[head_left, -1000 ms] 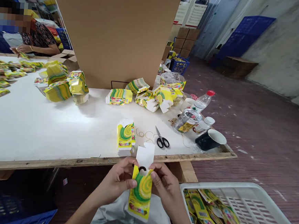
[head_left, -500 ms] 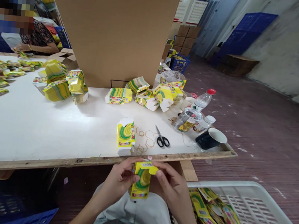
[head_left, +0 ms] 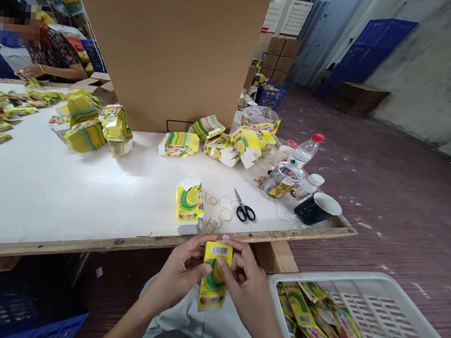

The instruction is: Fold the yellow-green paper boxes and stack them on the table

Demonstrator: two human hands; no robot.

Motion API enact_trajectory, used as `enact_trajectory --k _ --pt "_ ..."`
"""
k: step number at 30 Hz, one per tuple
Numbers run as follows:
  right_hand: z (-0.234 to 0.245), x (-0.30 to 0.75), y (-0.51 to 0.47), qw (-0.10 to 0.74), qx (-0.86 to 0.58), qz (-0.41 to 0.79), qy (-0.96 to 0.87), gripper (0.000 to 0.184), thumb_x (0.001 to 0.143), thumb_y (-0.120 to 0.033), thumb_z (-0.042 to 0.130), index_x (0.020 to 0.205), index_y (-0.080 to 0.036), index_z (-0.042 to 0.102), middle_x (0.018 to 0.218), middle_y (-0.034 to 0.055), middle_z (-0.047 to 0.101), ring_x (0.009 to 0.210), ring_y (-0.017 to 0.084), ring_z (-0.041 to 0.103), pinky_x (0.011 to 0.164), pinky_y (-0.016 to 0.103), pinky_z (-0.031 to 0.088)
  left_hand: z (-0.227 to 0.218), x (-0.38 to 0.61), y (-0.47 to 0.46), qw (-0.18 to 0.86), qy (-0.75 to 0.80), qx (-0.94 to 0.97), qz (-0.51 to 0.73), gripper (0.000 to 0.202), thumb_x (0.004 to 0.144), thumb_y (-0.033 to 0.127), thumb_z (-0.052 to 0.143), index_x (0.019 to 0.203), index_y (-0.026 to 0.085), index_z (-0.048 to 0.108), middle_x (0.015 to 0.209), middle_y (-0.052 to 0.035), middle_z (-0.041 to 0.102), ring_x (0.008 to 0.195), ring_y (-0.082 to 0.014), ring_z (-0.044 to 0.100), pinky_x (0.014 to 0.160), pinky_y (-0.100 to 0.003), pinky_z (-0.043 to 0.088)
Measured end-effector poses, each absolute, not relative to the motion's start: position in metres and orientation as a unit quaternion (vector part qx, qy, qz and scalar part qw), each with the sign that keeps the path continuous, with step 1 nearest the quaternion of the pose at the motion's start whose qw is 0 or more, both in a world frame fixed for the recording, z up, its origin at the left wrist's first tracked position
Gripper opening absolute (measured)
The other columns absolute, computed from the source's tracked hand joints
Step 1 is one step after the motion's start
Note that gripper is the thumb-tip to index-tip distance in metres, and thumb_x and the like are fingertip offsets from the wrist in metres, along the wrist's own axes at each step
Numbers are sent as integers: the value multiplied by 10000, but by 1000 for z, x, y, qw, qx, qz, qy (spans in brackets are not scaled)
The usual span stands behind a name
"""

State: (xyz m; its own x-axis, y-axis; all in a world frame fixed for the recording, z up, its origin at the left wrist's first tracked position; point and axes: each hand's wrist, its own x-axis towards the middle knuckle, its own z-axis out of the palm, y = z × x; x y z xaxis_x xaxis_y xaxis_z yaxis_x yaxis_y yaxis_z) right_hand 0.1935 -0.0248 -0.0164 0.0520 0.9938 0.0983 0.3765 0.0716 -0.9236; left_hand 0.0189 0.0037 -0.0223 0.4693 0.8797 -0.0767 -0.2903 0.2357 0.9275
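Between my two hands, above my lap, is a small yellow and green carton [head_left: 213,285] with a barcode near its top end. My left hand [head_left: 181,269] grips its left side, thumb on the front. My right hand [head_left: 245,280] holds the right side, its thumb pressed on the front face and fingers behind. Just beyond, at the table edge, lies a stack of flat cartons [head_left: 189,203] of the same print. To my lower right, a white plastic basket [head_left: 373,277] holds several cartons of this kind [head_left: 313,321].
Rubber bands [head_left: 225,215] and black-handled scissors [head_left: 244,210] lie beside the stack. A dark mug [head_left: 316,211], a clear jar [head_left: 285,181] and bottles [head_left: 308,149] stand at the table's right end. Bundled cartons [head_left: 86,129] sit farther back before a tall cardboard sheet [head_left: 168,50]. Another person works far left.
The yellow end flap my right hand held has folded down, so the barcode end now looks closed. My right hand has moved left, its thumb onto the carton's front.
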Motion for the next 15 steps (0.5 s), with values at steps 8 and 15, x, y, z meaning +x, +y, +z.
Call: enact_trajectory --k 8,15 --pt "-4 207 -27 508 -545 338 -575 179 895 -330 600 992 -237 719 971 80 737 898 233 697 765 319 558 -12 34 -5 707 297 504 397 415 837 277 698 1242 229 622 1175 -103 728 1026 -236 703 861 -312 551" --pt "12 319 -65 308 -742 -24 -595 392 792 -612 559 821 -268 747 835 113 718 810 364 643 794 546 448 -29 7 38 256 504 719 406 532 936 293 529 1448 231 397 1518 -130 452 1449 -291 332 1208 -580 154"
